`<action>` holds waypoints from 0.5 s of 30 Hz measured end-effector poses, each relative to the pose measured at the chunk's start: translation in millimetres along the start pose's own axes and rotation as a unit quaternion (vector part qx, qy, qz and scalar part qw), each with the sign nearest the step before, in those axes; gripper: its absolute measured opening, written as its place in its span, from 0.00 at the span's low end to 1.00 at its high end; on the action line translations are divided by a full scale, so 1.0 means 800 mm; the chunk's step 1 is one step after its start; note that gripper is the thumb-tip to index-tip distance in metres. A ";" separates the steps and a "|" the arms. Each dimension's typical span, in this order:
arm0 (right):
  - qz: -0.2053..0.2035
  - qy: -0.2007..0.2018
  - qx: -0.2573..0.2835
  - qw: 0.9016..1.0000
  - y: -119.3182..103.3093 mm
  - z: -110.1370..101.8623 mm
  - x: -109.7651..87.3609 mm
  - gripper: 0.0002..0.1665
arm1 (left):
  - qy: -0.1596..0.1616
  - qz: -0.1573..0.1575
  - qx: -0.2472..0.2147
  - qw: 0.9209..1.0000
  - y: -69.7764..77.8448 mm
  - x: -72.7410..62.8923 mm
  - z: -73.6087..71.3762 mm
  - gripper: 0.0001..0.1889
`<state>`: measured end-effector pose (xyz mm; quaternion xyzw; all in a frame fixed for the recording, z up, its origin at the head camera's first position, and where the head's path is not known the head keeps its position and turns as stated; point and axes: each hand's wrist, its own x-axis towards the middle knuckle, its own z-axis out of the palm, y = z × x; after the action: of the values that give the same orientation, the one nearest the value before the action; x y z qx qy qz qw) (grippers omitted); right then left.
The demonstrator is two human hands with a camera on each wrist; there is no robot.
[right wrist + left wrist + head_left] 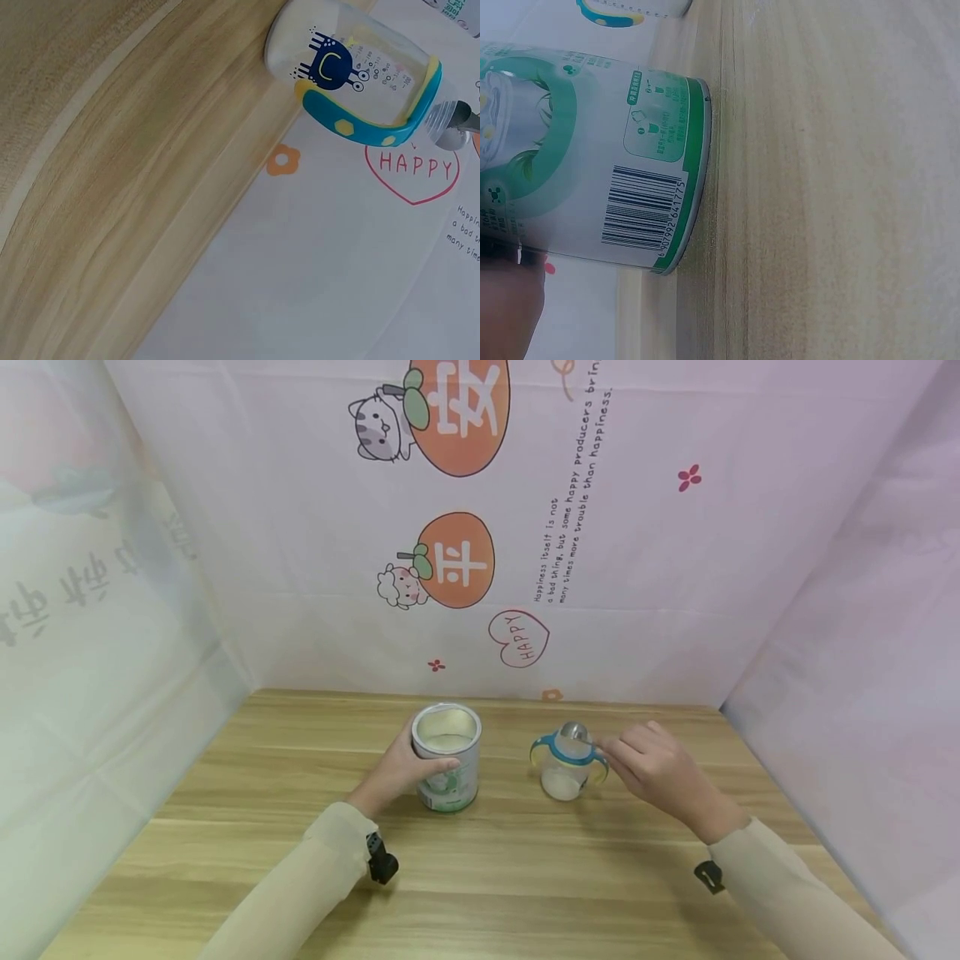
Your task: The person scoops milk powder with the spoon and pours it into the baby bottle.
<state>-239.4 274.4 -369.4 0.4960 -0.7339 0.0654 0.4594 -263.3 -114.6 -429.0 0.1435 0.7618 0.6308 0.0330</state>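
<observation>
My left hand (405, 768) on the tin (459, 787), a bottle (564, 778) beside it, a spoon (574, 732) in my right hand (652, 764)

Furthest left, my pale left sleeve (300, 877) reaches up across the wood-grain tabletop (495, 881), a black device (382, 864) at its cuff. My left hand is curved round the tin from its left side, thumb across the front, the fingers behind mostly hidden. The tin stands upright on the tabletop, open at the top, with pale contents (448, 743) visible inside; its label is white and green, and from my left wrist I see a barcode (641, 210) near the green bottom edge.

On the printed cloth (637, 652) behind, a red heart (519, 639) reading HAPPY shows above the gap between tin and bottle.

To the right of the tin, apart from it, the clear bottle stands upright, with white stuff at its bottom, a blue collar and two blue-and-yellow handles. The right wrist view shows a dark blue crab-like figure (331, 64) printed on its side.

The bowl of the metal spoon is at the bottle's mouth; I can't tell whether it touches the rim. My right hand, just right of the bottle, has its fingers closed in a pinch on the spoon's handle. My right sleeve (802, 893) comes last.
</observation>
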 end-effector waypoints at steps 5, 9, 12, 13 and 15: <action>0.007 0.000 0.000 1.000 0.001 0.000 -0.003 0.22 | 0.003 -0.001 0.006 1.000 -0.001 0.000 0.000 0.50; 0.030 0.002 0.001 1.000 0.004 -0.001 -0.007 0.22 | 0.008 -0.005 0.012 1.000 0.001 -0.001 0.000 0.50; 0.052 0.002 0.003 0.999 0.006 0.000 -0.010 0.22 | 0.010 -0.007 0.011 1.000 0.002 -0.001 0.001 0.50; 0.057 0.003 0.004 0.998 0.006 0.000 -0.011 0.21 | 0.008 -0.006 0.009 1.000 0.002 -0.001 0.000 0.50; 0.065 0.001 0.005 0.998 0.007 0.000 -0.013 0.21 | 0.008 -0.006 0.006 1.000 0.002 -0.001 0.000 0.49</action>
<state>-243.1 284.0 -375.0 0.4495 -0.7638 0.0996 0.4524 -262.5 -114.3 -427.8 0.1343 0.7666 0.6272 0.0300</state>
